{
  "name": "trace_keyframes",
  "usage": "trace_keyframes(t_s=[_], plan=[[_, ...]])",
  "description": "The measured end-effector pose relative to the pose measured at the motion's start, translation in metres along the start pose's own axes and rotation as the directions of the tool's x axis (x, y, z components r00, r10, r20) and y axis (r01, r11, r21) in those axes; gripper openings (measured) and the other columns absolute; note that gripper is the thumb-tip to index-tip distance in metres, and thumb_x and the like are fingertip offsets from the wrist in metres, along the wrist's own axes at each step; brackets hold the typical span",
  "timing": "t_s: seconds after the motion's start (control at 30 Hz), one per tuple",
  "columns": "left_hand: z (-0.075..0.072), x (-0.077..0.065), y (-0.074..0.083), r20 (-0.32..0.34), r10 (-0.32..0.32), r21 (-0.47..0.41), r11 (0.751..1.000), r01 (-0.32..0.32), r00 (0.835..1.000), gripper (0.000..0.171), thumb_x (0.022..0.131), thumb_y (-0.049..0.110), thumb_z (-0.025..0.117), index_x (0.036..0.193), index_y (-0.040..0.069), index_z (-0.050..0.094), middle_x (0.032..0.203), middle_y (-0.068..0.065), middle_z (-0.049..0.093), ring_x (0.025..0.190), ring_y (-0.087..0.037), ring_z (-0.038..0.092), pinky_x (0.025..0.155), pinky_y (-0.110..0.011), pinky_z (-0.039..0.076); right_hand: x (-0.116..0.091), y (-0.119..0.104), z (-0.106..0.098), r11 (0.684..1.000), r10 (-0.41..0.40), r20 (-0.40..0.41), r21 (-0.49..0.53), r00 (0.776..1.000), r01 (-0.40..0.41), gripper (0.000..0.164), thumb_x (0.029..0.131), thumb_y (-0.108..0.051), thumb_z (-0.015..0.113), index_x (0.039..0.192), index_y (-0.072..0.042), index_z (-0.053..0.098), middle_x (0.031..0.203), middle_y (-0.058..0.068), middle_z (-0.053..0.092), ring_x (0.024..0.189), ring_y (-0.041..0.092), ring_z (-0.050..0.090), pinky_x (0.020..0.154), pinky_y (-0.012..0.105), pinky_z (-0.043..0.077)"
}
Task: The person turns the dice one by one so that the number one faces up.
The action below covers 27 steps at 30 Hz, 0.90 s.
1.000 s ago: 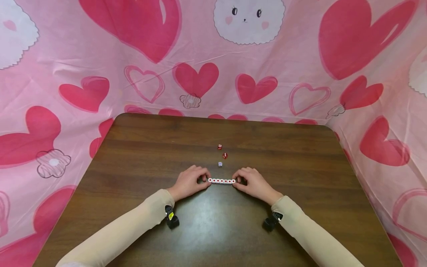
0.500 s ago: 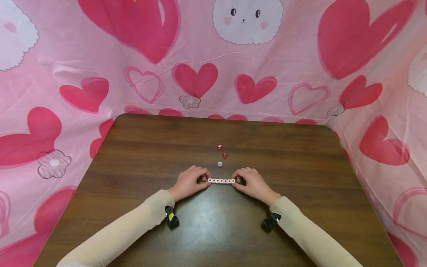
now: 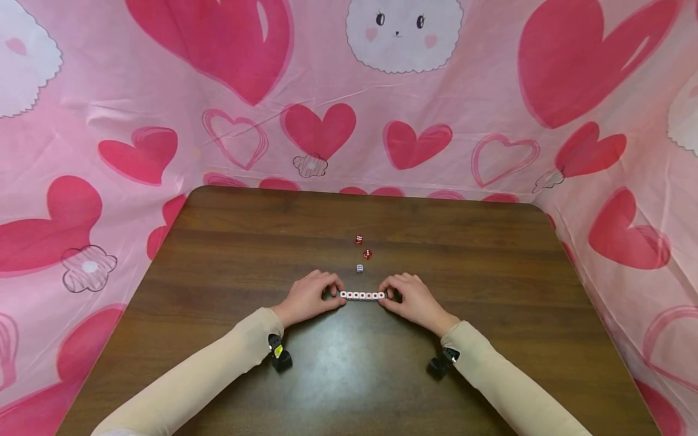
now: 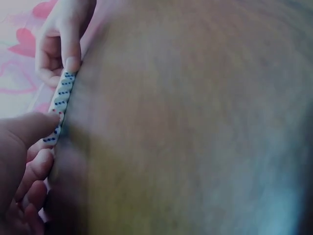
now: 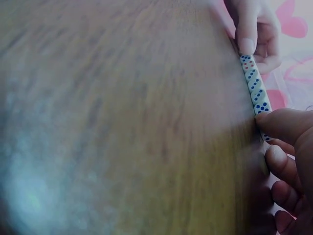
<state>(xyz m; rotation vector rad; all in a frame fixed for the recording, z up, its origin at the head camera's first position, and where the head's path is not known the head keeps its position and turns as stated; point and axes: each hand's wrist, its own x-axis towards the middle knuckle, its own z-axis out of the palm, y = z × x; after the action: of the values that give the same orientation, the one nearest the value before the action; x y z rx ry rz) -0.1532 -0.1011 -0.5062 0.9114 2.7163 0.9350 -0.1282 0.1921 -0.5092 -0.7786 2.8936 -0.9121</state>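
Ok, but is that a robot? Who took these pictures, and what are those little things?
No robot here: those are a person's bare left hand and right hand. The wide picture comes from a camera on the person's head, looking forward and down. The two close ones come from the left wrist camera and right wrist camera, each watching its own hand. On the brown table, two red dice and one white die lie beyond the hands. Between the hands is a row of white dice, red dots up. Each hand pinches one end. I can't tell whether the row touches the table.
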Motion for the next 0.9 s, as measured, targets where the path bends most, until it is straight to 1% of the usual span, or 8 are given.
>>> trace_keyframes(t_s=[0.13, 0.2, 0.27, 0.37, 0.47, 0.67, 0.8, 0.9], plan=[[-0.006, 0.003, -0.002, 0.028, -0.016, -0.066, 0.998, 0.018, 0.999, 0.017, 0.097, 0.038, 0.074, 0.105, 0.024, 0.071, 0.086, 0.017, 0.06, 0.081, -0.005, 0.051, 0.071, -0.028, 0.044, 0.0, 0.0, 0.0, 1.0, -0.009, -0.01, 0.001, 1.0, 0.009, 0.019, 0.089, -0.024, 0.085, 0.099, -0.022, 0.068, 0.08, -0.014, 0.053, 0.079, 0.008, 0.045, 0.079, 0.035, 0.033], [-0.009, 0.007, -0.002, 0.022, -0.03, -0.103, 0.994, 0.032, 0.999, 0.015, 0.101, 0.035, 0.07, 0.105, 0.02, 0.072, 0.084, 0.014, 0.063, 0.078, -0.005, 0.054, 0.072, -0.028, 0.046, 0.0, 0.0, 0.0, 1.0, -0.009, -0.01, 0.005, 1.0, 0.009, 0.019, 0.089, -0.024, 0.085, 0.099, -0.022, 0.068, 0.08, -0.015, 0.053, 0.079, 0.009, 0.045, 0.079, 0.035, 0.033], [-0.01, 0.012, -0.002, 0.004, -0.047, -0.113, 0.992, 0.047, 0.999, 0.013, 0.103, 0.03, 0.067, 0.103, 0.018, 0.072, 0.084, 0.011, 0.064, 0.076, -0.006, 0.055, 0.072, -0.029, 0.048, 0.0, 0.0, 0.0, 1.0, -0.007, -0.006, 0.011, 1.0, 0.007, 0.019, 0.089, -0.024, 0.084, 0.099, -0.022, 0.068, 0.08, -0.015, 0.052, 0.08, 0.009, 0.046, 0.08, 0.036, 0.033], [-0.012, 0.021, 0.001, -0.011, -0.085, -0.097, 0.992, 0.083, 0.996, 0.008, 0.101, 0.024, 0.069, 0.1, 0.016, 0.072, 0.083, 0.008, 0.066, 0.074, -0.007, 0.057, 0.072, -0.032, 0.05, -0.001, 0.0, 0.0, 1.0, -0.003, 0.0, 0.012, 1.0, 0.003, 0.019, 0.089, -0.024, 0.084, 0.099, -0.022, 0.068, 0.081, -0.015, 0.052, 0.081, 0.01, 0.046, 0.08, 0.036, 0.033], [-0.012, 0.034, 0.004, -0.001, -0.116, -0.063, 0.991, 0.116, 0.993, 0.006, 0.1, 0.023, 0.071, 0.098, 0.018, 0.072, 0.083, 0.009, 0.067, 0.074, -0.007, 0.059, 0.073, -0.033, 0.051, -0.001, 0.001, 0.0, 1.0, -0.004, -0.001, 0.009, 1.0, 0.004, 0.019, 0.09, -0.025, 0.084, 0.1, -0.023, 0.068, 0.081, -0.015, 0.052, 0.081, 0.009, 0.045, 0.08, 0.035, 0.033], [-0.009, 0.057, 0.006, 0.026, -0.129, -0.082, 0.988, 0.131, 0.991, 0.009, 0.098, 0.027, 0.073, 0.101, 0.018, 0.072, 0.085, 0.008, 0.068, 0.076, -0.009, 0.06, 0.074, -0.033, 0.05, -0.001, 0.002, 0.001, 1.0, 0.002, -0.002, 0.011, 1.0, -0.002, 0.019, 0.09, -0.025, 0.084, 0.1, -0.023, 0.068, 0.08, -0.015, 0.052, 0.08, 0.009, 0.045, 0.079, 0.035, 0.033], [-0.007, 0.065, 0.009, 0.028, -0.144, -0.084, 0.986, 0.146, 0.989, 0.013, 0.099, 0.031, 0.073, 0.104, 0.019, 0.071, 0.086, 0.008, 0.068, 0.075, -0.009, 0.06, 0.072, -0.033, 0.049, -0.001, 0.003, 0.002, 1.0, 0.005, 0.0, 0.008, 1.0, -0.005, 0.019, 0.09, -0.025, 0.083, 0.1, -0.023, 0.068, 0.081, -0.015, 0.051, 0.08, 0.01, 0.045, 0.08, 0.035, 0.033], [-0.004, 0.069, 0.01, 0.021, -0.138, -0.075, 0.987, 0.139, 0.99, 0.014, 0.099, 0.032, 0.073, 0.104, 0.019, 0.071, 0.086, 0.008, 0.068, 0.075, -0.009, 0.06, 0.072, -0.034, 0.049, -0.001, 0.004, 0.002, 1.0, 0.001, -0.003, 0.002, 1.0, -0.001, 0.019, 0.09, -0.025, 0.083, 0.1, -0.023, 0.068, 0.081, -0.015, 0.051, 0.08, 0.009, 0.045, 0.08, 0.035, 0.034]])
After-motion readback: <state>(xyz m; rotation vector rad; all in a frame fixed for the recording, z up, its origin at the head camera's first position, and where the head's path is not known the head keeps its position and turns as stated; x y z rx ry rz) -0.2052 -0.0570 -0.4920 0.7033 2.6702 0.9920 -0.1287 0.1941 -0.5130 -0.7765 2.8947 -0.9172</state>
